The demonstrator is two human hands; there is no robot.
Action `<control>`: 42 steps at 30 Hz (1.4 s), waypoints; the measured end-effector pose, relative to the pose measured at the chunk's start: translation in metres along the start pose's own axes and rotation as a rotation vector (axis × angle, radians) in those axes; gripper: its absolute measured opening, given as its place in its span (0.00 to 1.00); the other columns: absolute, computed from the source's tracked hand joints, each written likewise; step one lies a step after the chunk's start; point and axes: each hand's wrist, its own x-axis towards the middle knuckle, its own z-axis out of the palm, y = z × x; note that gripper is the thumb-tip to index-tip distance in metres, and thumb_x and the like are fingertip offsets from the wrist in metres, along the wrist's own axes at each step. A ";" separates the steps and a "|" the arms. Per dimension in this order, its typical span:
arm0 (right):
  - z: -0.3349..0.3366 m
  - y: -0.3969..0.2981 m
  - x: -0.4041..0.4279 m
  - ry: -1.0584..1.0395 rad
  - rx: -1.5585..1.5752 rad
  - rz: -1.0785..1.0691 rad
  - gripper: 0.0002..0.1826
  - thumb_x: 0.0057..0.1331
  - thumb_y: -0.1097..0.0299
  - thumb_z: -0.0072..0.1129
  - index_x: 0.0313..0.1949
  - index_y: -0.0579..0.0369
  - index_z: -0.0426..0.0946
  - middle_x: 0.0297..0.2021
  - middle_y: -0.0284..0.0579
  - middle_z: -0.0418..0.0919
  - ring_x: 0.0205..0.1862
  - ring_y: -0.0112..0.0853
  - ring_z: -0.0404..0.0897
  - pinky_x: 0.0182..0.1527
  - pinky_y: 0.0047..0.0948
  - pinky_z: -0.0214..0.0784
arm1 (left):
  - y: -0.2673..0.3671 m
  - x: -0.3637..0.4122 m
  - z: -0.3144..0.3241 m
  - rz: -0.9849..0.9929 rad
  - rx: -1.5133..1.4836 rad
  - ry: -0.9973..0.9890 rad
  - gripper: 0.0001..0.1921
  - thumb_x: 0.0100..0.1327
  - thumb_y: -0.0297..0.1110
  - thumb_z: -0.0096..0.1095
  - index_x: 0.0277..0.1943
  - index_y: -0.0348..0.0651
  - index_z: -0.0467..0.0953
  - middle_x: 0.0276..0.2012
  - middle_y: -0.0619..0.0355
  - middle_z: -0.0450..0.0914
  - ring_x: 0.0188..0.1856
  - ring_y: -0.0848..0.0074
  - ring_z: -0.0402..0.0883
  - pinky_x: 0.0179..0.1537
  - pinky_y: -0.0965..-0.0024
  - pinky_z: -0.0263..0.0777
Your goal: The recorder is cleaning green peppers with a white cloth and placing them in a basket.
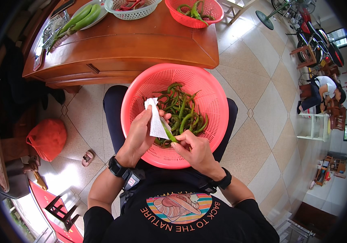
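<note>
A large pink plastic colander [213,100] rests on my lap with a heap of long green chili peppers [181,111] in it. Over its near left part, my left hand [140,130] holds a white paper towel [157,123] folded around one green pepper [170,133]. My right hand [196,150] pinches the lower end of that same pepper between thumb and fingers. The pepper's upper part is hidden by the towel.
A wooden table [125,48] stands ahead, bearing a red basket of peppers [194,13], a pale basket with red items [132,9] and green gourd-like vegetables [81,19]. A red bag [47,139] lies left on the floor. A person [323,91] sits far right.
</note>
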 end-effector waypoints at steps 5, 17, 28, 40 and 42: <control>-0.002 0.000 -0.004 0.002 0.018 0.008 0.08 0.62 0.69 0.61 0.35 0.60 0.73 0.19 0.43 0.76 0.19 0.27 0.76 0.22 0.25 0.65 | 0.003 0.002 -0.003 -0.005 -0.005 -0.050 0.13 0.74 0.41 0.39 0.44 0.40 0.68 0.36 0.59 0.74 0.43 0.72 0.75 0.48 0.67 0.72; -0.012 -0.010 -0.019 -0.030 0.206 0.039 0.09 0.61 0.71 0.63 0.36 0.60 0.73 0.20 0.36 0.76 0.20 0.18 0.72 0.22 0.19 0.62 | 0.021 0.011 -0.019 0.136 -0.084 -0.031 0.15 0.74 0.41 0.38 0.52 0.41 0.67 0.45 0.54 0.76 0.46 0.70 0.77 0.50 0.65 0.74; 0.007 0.007 -0.001 0.066 -0.013 -0.055 0.12 0.55 0.70 0.66 0.35 0.59 0.72 0.24 0.46 0.78 0.24 0.34 0.80 0.27 0.28 0.70 | -0.013 -0.018 0.019 -0.019 0.227 -0.328 0.23 0.72 0.41 0.46 0.63 0.40 0.56 0.52 0.48 0.74 0.58 0.64 0.72 0.58 0.61 0.68; 0.002 0.002 0.000 0.019 0.051 -0.017 0.08 0.60 0.73 0.63 0.34 0.62 0.73 0.20 0.38 0.75 0.22 0.18 0.73 0.26 0.21 0.65 | -0.010 -0.007 0.009 0.010 0.103 -0.136 0.16 0.75 0.44 0.35 0.47 0.40 0.65 0.33 0.58 0.75 0.45 0.67 0.80 0.47 0.66 0.76; -0.002 0.002 0.000 -0.003 0.057 -0.003 0.08 0.60 0.72 0.62 0.34 0.60 0.73 0.20 0.40 0.76 0.22 0.22 0.75 0.26 0.22 0.66 | -0.007 -0.005 0.006 0.033 0.095 -0.112 0.16 0.75 0.43 0.35 0.50 0.39 0.66 0.34 0.57 0.76 0.46 0.66 0.80 0.48 0.66 0.76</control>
